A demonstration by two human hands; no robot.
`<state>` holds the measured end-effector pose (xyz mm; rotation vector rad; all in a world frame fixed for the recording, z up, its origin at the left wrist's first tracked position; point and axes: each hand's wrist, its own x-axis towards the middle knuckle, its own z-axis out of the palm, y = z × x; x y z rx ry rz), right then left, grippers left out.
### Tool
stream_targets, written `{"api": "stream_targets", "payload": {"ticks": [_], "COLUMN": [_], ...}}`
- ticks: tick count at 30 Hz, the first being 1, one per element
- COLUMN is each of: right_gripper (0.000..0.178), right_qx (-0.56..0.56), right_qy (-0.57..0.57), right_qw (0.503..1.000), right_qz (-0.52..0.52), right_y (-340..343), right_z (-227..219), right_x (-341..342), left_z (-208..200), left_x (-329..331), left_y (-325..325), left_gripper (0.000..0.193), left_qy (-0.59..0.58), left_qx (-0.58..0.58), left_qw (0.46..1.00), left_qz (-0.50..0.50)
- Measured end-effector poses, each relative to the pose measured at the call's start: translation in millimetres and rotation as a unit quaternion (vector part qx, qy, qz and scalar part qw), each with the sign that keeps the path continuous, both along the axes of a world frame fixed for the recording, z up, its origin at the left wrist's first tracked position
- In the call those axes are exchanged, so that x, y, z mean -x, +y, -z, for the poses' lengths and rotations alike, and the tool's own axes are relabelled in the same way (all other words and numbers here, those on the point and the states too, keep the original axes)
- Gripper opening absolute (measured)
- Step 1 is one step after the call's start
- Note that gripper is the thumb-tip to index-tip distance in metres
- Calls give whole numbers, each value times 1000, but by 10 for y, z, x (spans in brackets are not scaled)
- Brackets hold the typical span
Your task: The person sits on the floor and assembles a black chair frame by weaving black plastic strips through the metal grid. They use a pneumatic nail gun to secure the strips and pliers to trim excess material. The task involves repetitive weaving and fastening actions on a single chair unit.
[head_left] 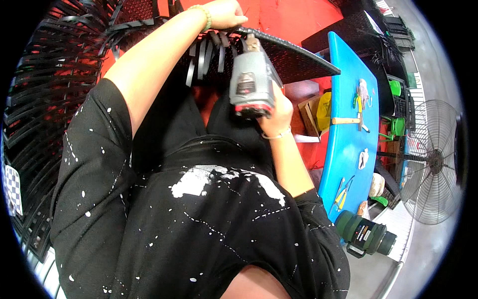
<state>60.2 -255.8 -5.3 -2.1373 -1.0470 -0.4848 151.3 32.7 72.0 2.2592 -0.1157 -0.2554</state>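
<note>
My right hand is wrapped round the handle of a grey staple gun with a red-trimmed end. The gun's nose meets the rim of a black woven panel, or lies very close to it. At that same rim, left of the nose, my left hand is closed, its fingers bent at the panel's edge. Several loose black strips hang from the panel below my left wrist. What lies under the left fingers is partly hidden.
On the right a blue table bears a hammer, yellow-handled pliers and small scraps. Beyond it stands a fan. A dark green cylindrical container is at its near end. Many black strips fill the left side.
</note>
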Motion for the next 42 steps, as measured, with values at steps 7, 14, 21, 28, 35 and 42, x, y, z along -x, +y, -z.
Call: {"api": "stream_targets", "payload": {"ticks": [7,14,21,28,35,42], "right_gripper": [38,31,27,39,60,111], "right_qx": [-171,-523,-703,-624,111,259], "right_qy": [170,370,395,383,186,388], "right_qw": [950,745,567,575,696,456], "right_qz": [197,187,166,365,685,757], "right_y": [-1152,-2402,-3796,-4393,-4944,-4797], "right_z": [-285,-568,170,514,179,-3], "right_x": [294,246,342,-46,350,1104], "left_z": [288,324,301,377,171,-12], "left_x": [-18,299,262,298,548,853], "left_y": [9,-7,-93,-37,-173,-391], "left_gripper": [47,46,44,47,39,73], "left_qy": [-150,-82,-60,-111,-139,-169], "left_qx": [-95,8,17,16,-83,-325], "left_qw": [982,997,998,993,987,930], "left_qz": [57,2,-4,-20,16,24]}}
